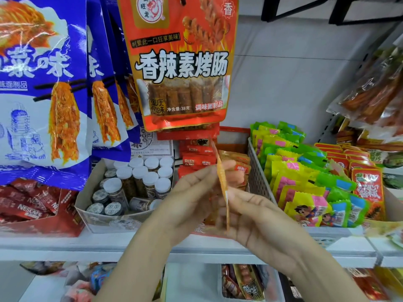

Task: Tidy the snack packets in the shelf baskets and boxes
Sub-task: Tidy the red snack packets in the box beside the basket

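Observation:
A thin orange snack packet [222,184] stands edge-on between my two hands in front of the shelf. My left hand [192,199] holds it from the left and my right hand [250,216] from the right, fingers laid along its sides. Behind the hands is a red cardboard box [234,136] with small red and orange packets [196,160]. To its right a grey perforated basket [258,173] holds several yellow, green and pink packets [305,171].
Blue bags [43,83] and a red sausage bag [181,62] hang above. A carton of white-capped jars [139,177] and red Nescafe sachets [28,208] sit at the left. More red packets [368,188] lie at the right, and bins on the lower shelf [244,282].

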